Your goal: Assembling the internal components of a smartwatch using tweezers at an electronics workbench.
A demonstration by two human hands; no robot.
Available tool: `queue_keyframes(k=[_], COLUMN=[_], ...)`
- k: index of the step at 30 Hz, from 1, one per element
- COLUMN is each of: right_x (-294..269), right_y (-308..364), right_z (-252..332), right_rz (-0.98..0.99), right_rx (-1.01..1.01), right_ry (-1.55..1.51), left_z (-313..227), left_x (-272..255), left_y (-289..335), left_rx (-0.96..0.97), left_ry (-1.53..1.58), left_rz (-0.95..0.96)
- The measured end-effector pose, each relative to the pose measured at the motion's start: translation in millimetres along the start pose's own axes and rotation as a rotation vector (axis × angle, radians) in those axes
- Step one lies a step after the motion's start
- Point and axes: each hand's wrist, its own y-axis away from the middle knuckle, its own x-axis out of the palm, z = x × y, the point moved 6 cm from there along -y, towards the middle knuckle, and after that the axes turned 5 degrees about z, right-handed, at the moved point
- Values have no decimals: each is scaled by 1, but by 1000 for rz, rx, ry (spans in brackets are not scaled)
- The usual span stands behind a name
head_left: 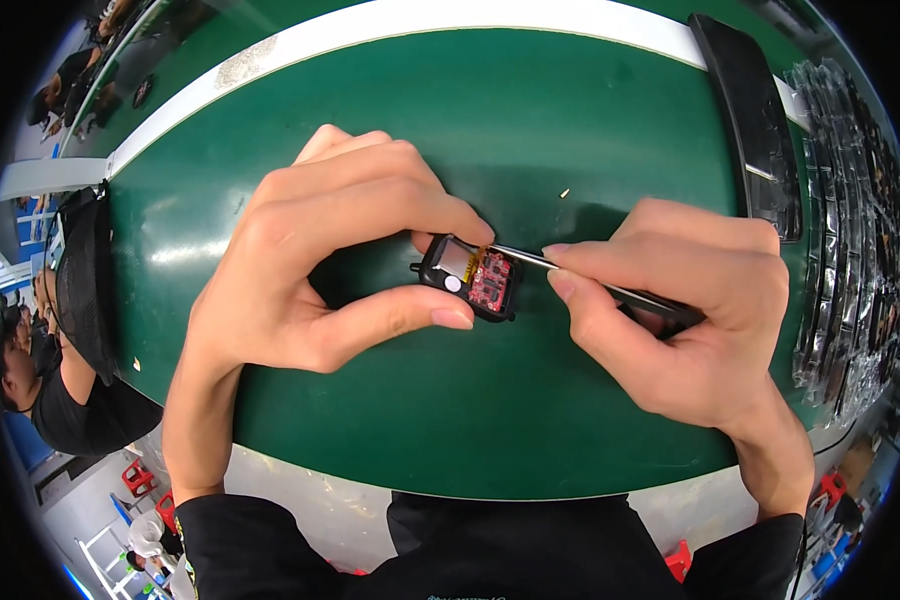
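Over the green tabletop [490, 420], left fingers [440, 314] pinch a black device [473, 279] between them, right fingers [568, 284] tweezers [522, 256].

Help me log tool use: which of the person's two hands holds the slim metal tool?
The right hand grips the slim metal tool, its tip at the small black-cased device. The left hand instead holds that device by its edges.

One left grip [290, 250], one right grip [715, 320]; one device [432, 268], one red board [490, 283], one silver part [456, 258], one white disc [453, 284], one tool [526, 257], one tabletop [490, 420], one black tray [755, 120], two small bits [565, 193]; clear packs [838, 250], uncountable.
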Motion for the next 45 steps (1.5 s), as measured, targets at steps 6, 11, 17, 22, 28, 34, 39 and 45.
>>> queue_keyframes(k=[6,11,17,22,28,34,39,45], right_x=[2,-6,-10,-10,-16,-10,-8,3], right_y=[1,0,-1,-3,5,-4,2,1], right_z=[3,-1,-11,-10,-23,-14,-22,-19], right_rz=[-15,-112,-165,-224,-334,-345,-203,-247], right_rx=[-64,-38,97,20,0,-33,90,25], right_ry=[35,-27,-205,-230,-299,-302,-386,-380], left_z=[1,-2,-8,-7,11,14,-107,-227], left_x=[-1,-1,-1,2,-1,-56,-30,88], left_y=[1,0,-3,-3,-4,-10,-163,-296], left_rx=[-10,-51,-55,-32,-201,-125,161,520], left_ry=[3,12,-57,-73,156,394,364,151], left_rz=[-1,-7,-2,-35,-196,-514,-150,223])
